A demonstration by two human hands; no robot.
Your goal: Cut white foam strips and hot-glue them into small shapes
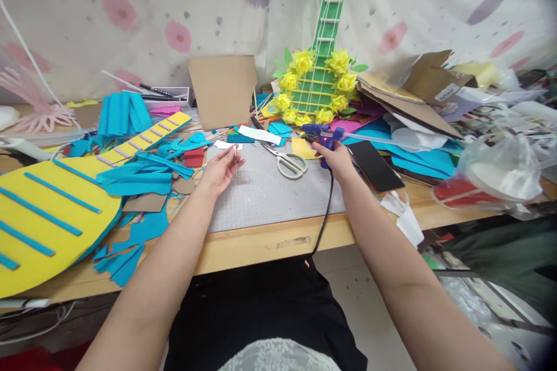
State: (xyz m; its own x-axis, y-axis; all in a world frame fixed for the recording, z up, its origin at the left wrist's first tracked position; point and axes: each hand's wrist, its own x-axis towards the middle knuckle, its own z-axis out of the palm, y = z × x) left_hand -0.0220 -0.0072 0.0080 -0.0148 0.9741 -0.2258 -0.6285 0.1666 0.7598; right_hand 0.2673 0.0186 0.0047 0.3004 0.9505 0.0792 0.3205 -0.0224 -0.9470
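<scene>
White lace (278, 355) nearest, over black clothing (261, 313). Head view: left hand (223, 171) above gray mat (261, 206), fingertips pinching thin white piece (235, 155), too small for me to identify. Right hand (337, 162) wraps fingers round blue glue gun (327, 137) near mat's right edge, front end pointing left. I'd hold pinch steady, move gun slowly, keep its front end clear of fingertips, leave black cord (326, 214) slack, avoid scissors (292, 157).

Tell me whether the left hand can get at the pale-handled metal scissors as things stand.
Probably yes: mostly bare, flat grey mat lies between the left hand and the scissors, though that hand holds something thin and white.
</scene>
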